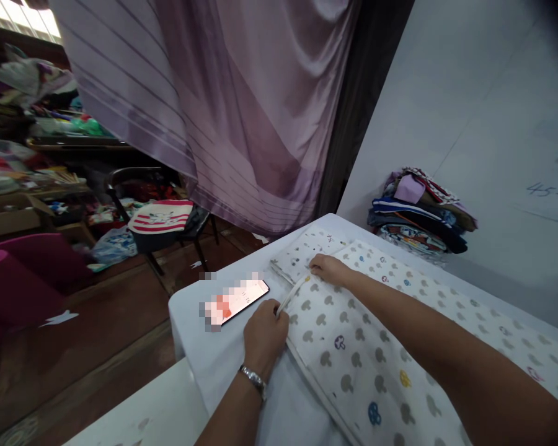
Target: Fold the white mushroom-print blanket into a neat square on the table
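A white cloth (363, 353) printed with grey, blue, yellow and purple mushroom shapes lies folded over on the white-covered table (190, 316). Its near-left corner is pinched by my left hand (266, 334), which wears a metal watch or bracelet; the fingertips are partly hidden. Farther along the same edge, my right hand (331, 271) has its fingers closed on the cloth's border. Beneath and beyond the right hand shows a section of cloth with small dark prints (297, 253). A phone (244, 300) with a lit screen rests on the table, left of the cloth.
A stack of folded clothes (418, 210) sits by the white wall at the right. Behind the table hangs a purple curtain (260, 111). To the left are a chair (160, 220) with a striped cushion, a pink object (32, 279) and cluttered shelves (74, 142).
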`<action>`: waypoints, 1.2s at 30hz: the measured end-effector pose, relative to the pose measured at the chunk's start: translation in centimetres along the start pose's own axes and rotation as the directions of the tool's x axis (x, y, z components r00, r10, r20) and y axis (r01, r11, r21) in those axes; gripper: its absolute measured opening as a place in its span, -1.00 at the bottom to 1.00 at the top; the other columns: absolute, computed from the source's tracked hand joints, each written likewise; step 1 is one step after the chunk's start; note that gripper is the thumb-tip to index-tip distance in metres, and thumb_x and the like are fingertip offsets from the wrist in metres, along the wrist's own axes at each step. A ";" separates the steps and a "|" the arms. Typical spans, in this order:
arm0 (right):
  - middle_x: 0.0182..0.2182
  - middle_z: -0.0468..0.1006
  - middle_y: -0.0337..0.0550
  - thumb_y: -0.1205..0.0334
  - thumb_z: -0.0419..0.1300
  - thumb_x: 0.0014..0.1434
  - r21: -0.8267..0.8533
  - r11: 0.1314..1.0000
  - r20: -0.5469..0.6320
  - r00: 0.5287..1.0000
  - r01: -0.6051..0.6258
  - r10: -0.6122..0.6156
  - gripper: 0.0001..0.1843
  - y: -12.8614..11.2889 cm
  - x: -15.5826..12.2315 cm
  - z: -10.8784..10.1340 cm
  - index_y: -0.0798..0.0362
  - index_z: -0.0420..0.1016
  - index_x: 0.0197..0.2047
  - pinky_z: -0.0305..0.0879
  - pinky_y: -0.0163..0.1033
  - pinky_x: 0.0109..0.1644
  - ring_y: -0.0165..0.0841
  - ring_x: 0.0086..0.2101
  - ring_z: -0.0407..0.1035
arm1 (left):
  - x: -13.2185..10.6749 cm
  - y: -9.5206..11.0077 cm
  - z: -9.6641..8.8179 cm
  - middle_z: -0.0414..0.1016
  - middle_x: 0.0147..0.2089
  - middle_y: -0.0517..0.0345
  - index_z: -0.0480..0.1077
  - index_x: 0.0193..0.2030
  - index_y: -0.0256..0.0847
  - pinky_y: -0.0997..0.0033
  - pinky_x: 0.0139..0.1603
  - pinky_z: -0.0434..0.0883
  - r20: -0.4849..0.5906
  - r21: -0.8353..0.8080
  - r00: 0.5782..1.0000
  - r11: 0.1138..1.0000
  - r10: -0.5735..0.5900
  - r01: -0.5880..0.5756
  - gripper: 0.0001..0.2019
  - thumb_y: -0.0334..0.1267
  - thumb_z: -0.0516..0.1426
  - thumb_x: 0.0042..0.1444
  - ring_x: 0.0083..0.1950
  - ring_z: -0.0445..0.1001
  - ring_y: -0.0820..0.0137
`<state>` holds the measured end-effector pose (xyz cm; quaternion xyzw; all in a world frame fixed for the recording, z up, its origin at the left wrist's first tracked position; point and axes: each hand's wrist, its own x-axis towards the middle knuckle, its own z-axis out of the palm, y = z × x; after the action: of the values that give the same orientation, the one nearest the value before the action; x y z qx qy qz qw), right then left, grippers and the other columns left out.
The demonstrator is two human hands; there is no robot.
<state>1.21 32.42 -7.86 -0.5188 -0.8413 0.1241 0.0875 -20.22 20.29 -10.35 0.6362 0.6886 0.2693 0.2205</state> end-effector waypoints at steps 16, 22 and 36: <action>-0.34 0.48 -0.12 0.26 0.04 0.16 -0.148 0.985 0.073 0.993 -0.083 0.094 -0.85 -0.8 0.8 -0.1 0.04 0.37 -0.20 0.11 -0.33 -0.37 -0.34 -0.36 0.32 | -0.2 0.1 0.0 0.38 -0.41 0.25 0.31 -0.39 -0.14 0.47 -0.36 0.15 -0.159 -0.112 0.985 0.991 0.059 -0.077 -0.93 -0.32 0.01 -0.01 -0.39 0.31 0.45; -0.07 0.44 -0.14 0.40 0.00 0.13 -0.101 0.994 0.062 0.997 0.044 -0.037 -0.68 -0.9 0.3 0.5 -0.01 0.41 -0.08 0.20 -0.28 -0.12 -0.31 -0.15 0.33 | -0.2 0.0 0.1 0.36 -0.44 0.26 0.29 -0.42 -0.15 0.47 -0.38 0.14 -0.165 -0.106 0.985 0.991 0.060 -0.078 -0.95 -0.33 0.02 -0.02 -0.42 0.29 0.46; -0.28 0.57 -0.17 0.22 0.06 0.11 0.085 0.994 0.191 0.978 0.066 -0.082 -0.73 -2.8 0.6 -1.0 0.05 0.58 -0.26 0.26 -0.35 -0.24 -0.36 -0.31 0.40 | -0.5 0.1 0.1 0.37 -0.40 0.25 0.28 -0.40 -0.15 0.46 -0.37 0.13 -0.146 -0.008 0.979 0.990 0.140 -0.142 -0.94 -0.35 0.00 -0.01 -0.39 0.32 0.46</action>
<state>-1.15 31.86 -6.02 -0.4687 -0.8591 0.2036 0.0296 -19.98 19.84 -10.37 0.6601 0.6535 0.3361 0.1559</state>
